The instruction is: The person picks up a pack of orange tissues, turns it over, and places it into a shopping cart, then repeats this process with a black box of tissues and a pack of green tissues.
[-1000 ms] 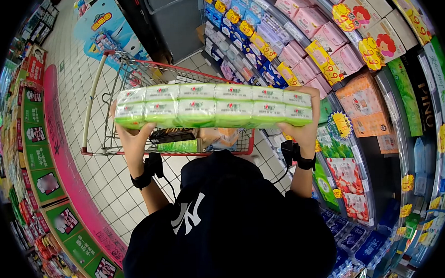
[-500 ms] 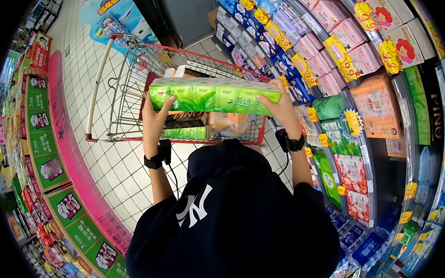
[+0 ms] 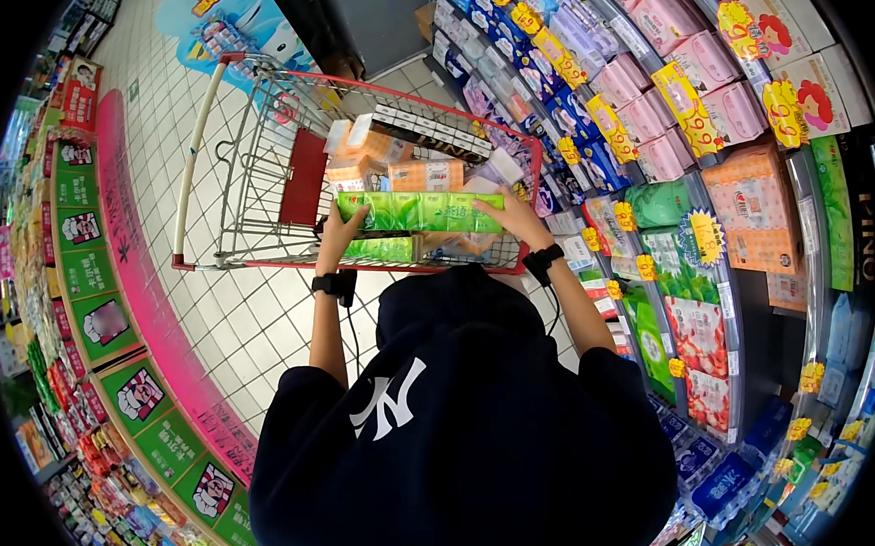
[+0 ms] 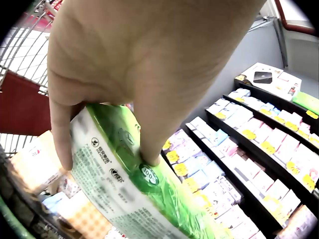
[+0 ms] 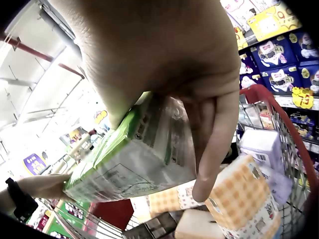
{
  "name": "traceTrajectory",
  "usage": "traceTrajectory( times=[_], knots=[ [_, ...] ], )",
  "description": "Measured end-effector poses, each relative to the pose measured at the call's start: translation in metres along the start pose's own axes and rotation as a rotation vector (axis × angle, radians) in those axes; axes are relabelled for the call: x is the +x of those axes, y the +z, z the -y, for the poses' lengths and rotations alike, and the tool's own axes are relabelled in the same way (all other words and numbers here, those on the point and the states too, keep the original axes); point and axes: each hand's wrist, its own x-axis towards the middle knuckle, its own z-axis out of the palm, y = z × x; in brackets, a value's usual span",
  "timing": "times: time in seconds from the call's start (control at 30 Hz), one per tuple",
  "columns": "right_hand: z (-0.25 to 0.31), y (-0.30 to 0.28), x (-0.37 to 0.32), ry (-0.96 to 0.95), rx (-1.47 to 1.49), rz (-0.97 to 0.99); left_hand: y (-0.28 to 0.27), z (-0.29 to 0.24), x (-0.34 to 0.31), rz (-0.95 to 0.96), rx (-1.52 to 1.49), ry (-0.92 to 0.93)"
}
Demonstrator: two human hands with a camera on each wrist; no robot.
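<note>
A long green-and-white pack of tissues (image 3: 420,211) is held level over the shopping cart (image 3: 533,161), one hand at each end. My left hand (image 3: 338,230) grips its left end, and the left wrist view shows the thumb on the green face and a finger (image 4: 61,134) down the white printed side. At the opposite end my right hand (image 3: 519,221) holds on, its fingers (image 5: 212,144) reaching down the clear-wrapped end in the right wrist view. Below the pack lie orange checked tissue packs (image 3: 425,176) and another green pack (image 3: 378,249).
Black boxes (image 3: 431,132) line the cart's far side, and a pale purple pack (image 5: 261,144) sits by its end wall. Shelves of tissue packs (image 3: 674,106) with yellow price tags rise on the right. A green-and-pink display (image 3: 137,325) runs along the left of the tiled aisle.
Both hands have lowered the tissue pack from chest height toward the cart's contents and tipped it so its green face shows. The view has shifted, revealing more of the cart.
</note>
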Motion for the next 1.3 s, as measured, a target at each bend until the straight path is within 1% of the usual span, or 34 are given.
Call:
traceTrajectory(
  times=[0.03,0.07,0.1,0.17,0.2,0.23,0.3,0.33,0.37,0.4,0.43,0.47,0.5,0.53,0.57,0.6,0.63,0.67,0.73,0.77,0.83,0.87,0.93,0.97,1.0,1.03,1.07,1.1,1.13,1.17,1.23,1.27,1.3],
  knots=[
    [0.001,0.004,0.003,0.009,-0.017,0.029,0.004,0.012,0.005,0.0,0.01,-0.014],
    [-0.001,0.011,0.009,-0.003,-0.08,0.012,0.009,0.023,0.012,-0.012,0.024,-0.017],
    [-0.01,0.023,0.019,-0.001,-0.078,0.013,0.009,0.026,0.015,-0.01,0.026,-0.018],
    [-0.026,0.045,0.039,-0.011,-0.026,0.03,0.009,0.029,0.022,-0.007,0.019,-0.198],
    [-0.002,0.034,0.03,0.152,0.175,0.186,0.012,0.045,0.029,-0.045,-0.002,-0.181],
    [-0.002,0.04,0.033,0.151,0.177,0.186,0.015,0.057,0.037,-0.045,0.0,-0.181],
    [-0.012,0.059,0.045,0.122,0.232,0.164,0.02,0.083,0.05,-0.126,0.03,-0.058],
    [-0.013,0.065,0.047,0.137,0.285,0.181,0.019,0.09,0.055,-0.087,-0.034,-0.054],
    [-0.015,0.07,0.048,0.137,0.286,0.185,0.02,0.096,0.059,-0.044,-0.044,-0.156],
    [-0.021,0.077,0.051,0.133,0.323,0.206,0.023,0.11,0.068,0.036,-0.018,-0.196],
    [-0.026,0.083,0.054,0.128,0.359,0.226,0.024,0.111,0.073,0.115,0.006,-0.235],
    [-0.031,0.088,0.058,0.127,0.357,0.228,0.025,0.113,0.073,0.114,0.005,-0.236],
    [-0.035,0.093,0.061,-0.003,0.329,0.188,0.026,0.094,0.065,0.191,0.021,-0.272],
    [-0.044,0.102,0.066,-0.132,0.299,0.147,0.03,0.086,0.06,0.269,0.037,-0.308],
    [-0.052,0.112,0.072,-0.13,0.298,0.147,0.034,0.078,0.055,0.27,0.036,-0.308],
    [-0.067,0.127,0.081,-0.217,0.381,0.204,0.039,0.075,0.053,0.277,0.037,-0.274],
    [-0.066,0.131,0.084,-0.306,0.463,0.26,0.043,0.08,0.055,0.284,0.039,-0.238],
    [-0.068,0.132,0.083,-0.304,0.464,0.257,0.049,0.084,0.056,0.293,0.004,-0.269],
    [-0.054,0.123,0.069,-0.153,0.297,0.521,0.055,0.077,0.054,0.324,0.039,-0.276],
    [-0.046,0.122,0.062,-0.151,0.297,0.52,0.056,0.072,0.053,0.352,0.073,-0.284],
    [-0.031,0.121,0.05,-0.056,0.412,0.512,0.062,0.079,0.055,0.342,0.086,-0.248],
    [-0.025,0.114,0.046,-0.055,0.412,0.512,0.064,0.079,0.056,0.345,0.095,-0.235],
    [-0.009,0.099,0.037,0.045,0.355,0.492,0.067,0.076,0.059,0.351,0.103,-0.224],
    [-0.015,0.1,0.044,0.048,0.356,0.492,0.069,0.074,0.061,0.336,0.127,-0.167],
    [-0.033,0.105,0.057,-0.084,0.273,0.35,0.07,0.07,0.063,0.323,0.151,-0.109],
    [-0.039,0.103,0.061,-0.214,0.188,0.207,0.069,0.057,0.062,0.327,0.151,-0.111],
    [-0.046,0.101,0.061,-0.21,0.189,0.206,0.067,0.043,0.064,0.32,0.145,-0.106],
    [-0.04,0.091,0.056,-0.276,0.019,-0.017,0.067,0.034,0.066,0.314,0.138,-0.1],
    [-0.042,0.086,0.053,-0.337,-0.153,-0.242,0.075,0.044,0.073,0.233,0.112,0.026],
    [-0.043,0.082,0.052,-0.331,-0.151,-0.246,0.082,0.055,0.082,0.24,0.115,0.028],
    [-0.063,0.085,0.053,-0.125,-0.351,-0.259,0.088,0.054,0.088,0.155,0.083,0.129],
    [-0.074,0.086,0.058,-0.04,-0.332,-0.173,0.091,0.053,0.091,0.179,0.086,0.15],
    [-0.06,0.07,0.054,0.078,-0.383,0.035,0.095,0.059,0.097,0.2,0.099,0.152]
  ],
)
